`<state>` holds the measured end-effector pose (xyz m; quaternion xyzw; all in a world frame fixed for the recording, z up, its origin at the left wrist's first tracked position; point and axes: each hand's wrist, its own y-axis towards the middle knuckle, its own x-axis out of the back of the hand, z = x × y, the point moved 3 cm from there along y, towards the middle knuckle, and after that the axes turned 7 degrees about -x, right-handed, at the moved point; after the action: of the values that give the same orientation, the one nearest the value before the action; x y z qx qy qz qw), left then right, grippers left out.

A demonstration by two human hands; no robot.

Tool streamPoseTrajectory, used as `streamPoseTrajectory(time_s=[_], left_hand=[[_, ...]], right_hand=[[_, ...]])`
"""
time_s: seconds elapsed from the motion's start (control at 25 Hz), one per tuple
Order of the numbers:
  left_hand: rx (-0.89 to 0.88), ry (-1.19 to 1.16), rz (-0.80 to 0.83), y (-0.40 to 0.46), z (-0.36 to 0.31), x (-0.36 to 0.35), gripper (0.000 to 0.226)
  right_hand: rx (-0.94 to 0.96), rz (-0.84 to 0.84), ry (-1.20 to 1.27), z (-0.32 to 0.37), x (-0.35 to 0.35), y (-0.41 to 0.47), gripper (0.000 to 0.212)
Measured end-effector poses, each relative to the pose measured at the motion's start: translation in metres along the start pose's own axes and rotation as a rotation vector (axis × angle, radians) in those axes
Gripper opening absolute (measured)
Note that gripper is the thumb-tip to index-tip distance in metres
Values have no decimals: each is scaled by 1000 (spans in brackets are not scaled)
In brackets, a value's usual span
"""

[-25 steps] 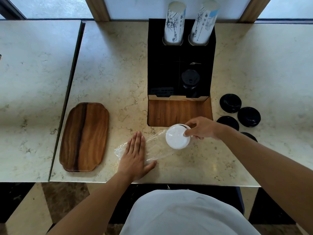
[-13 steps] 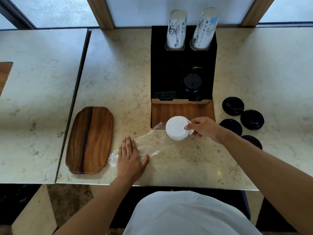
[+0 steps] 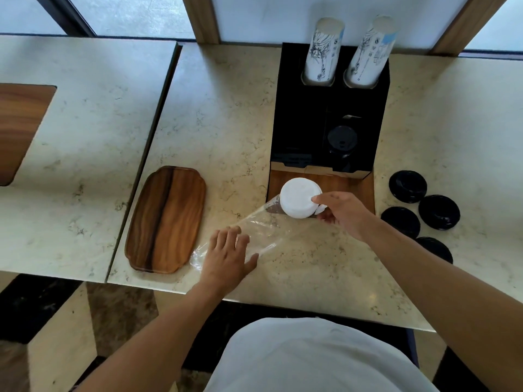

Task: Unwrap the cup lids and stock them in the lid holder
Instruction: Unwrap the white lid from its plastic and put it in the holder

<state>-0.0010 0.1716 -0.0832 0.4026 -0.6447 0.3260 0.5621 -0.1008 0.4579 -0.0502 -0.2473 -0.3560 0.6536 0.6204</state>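
My right hand [image 3: 343, 212] grips a stack of white cup lids [image 3: 300, 197], held just above the wooden front lip of the black lid holder [image 3: 300, 123]. A clear plastic wrapper [image 3: 260, 233] trails from the stack down to the counter. My left hand [image 3: 227, 254] lies flat on the wrapper's far end, fingers spread, pinning it to the marble. A black lid [image 3: 342, 140] sits in the holder's right slot.
Several loose black lids [image 3: 407, 186] lie on the counter right of the holder. Two sleeves of paper cups [image 3: 324, 49] stand in the holder's back. A wooden tray [image 3: 167, 219] lies to the left, beside the seam between the two counters.
My right hand has carried the white lid stack up and away toward the holder, sliding it out of the wrapper. My left hand shifted slightly left, still pressing the wrapper down.
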Motion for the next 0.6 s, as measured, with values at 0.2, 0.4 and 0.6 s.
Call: streamPoseTrajectory(time_s=[0.2,0.4,0.6], left_hand=[[-99,12,86,-7,5,-1,27],[61,2,117,-16,12,2,31],[382,15,118,-21,18,4,42]], right_hand=[[14,37,-93,1,-12,1,35],[31,-36,-78,8,-24,3,39],[22,-4,75,13,-39,5,40]])
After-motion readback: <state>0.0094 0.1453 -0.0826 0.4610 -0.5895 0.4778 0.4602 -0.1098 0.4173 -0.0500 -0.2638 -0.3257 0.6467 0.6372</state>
